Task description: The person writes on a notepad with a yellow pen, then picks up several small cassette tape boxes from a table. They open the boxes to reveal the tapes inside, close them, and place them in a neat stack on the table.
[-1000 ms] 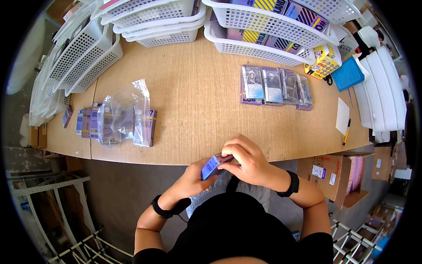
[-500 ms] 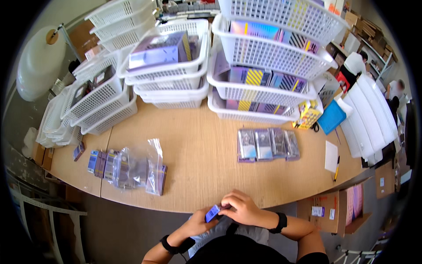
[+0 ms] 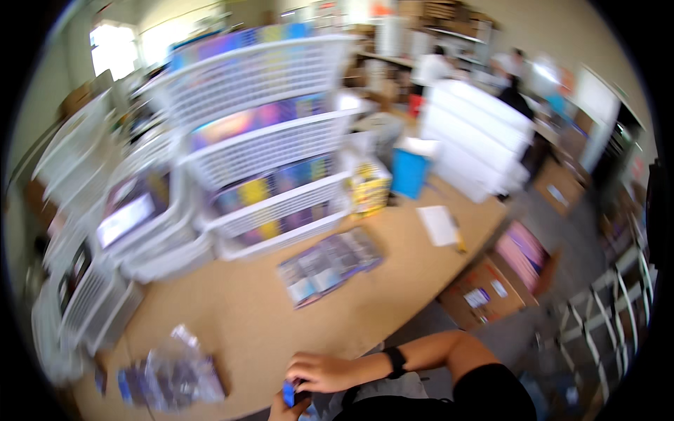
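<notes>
A small blue-purple box (image 3: 288,392) is between my two hands at the table's near edge. My left hand (image 3: 283,410) grips it from below; most of that hand is cut off by the lower edge of the view. Curled over the box's top end are the fingers of my right hand (image 3: 321,372). Farther left on the table, several small purple boxes (image 3: 133,384) lie beside and under a crumpled clear plastic bag (image 3: 172,375). A row of clear-wrapped purple packs (image 3: 328,266) lies beyond my hands.
Stacked white baskets (image 3: 260,161) with colourful boxes stand at the back, and more white baskets (image 3: 105,309) at left. White paper (image 3: 437,225), a yellow pen (image 3: 460,238) and a blue container (image 3: 409,173) lie toward the right. A cardboard carton (image 3: 484,295) is beside the table. People work far off.
My view has swung to the right and blurred, so the table appears shifted left and tilted. Both hands still hold the small box.
</notes>
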`<act>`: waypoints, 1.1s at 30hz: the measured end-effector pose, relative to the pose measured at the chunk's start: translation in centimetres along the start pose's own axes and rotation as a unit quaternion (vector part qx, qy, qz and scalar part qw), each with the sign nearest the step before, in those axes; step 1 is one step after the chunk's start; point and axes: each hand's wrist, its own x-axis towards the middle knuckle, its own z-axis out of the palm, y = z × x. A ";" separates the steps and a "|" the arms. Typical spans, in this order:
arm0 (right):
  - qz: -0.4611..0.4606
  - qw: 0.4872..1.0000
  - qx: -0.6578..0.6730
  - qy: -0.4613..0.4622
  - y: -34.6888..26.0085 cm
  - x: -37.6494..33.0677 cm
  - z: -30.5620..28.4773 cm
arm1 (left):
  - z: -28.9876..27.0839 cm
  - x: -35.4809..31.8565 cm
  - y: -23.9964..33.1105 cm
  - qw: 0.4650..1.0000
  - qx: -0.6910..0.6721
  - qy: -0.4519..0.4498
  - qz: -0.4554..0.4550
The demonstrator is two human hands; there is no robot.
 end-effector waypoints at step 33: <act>0.019 0.999 -0.047 0.004 -1.4 -1.3 -3.2 | 2.0 0.3 3.5 0.994 0.075 -0.069 0.041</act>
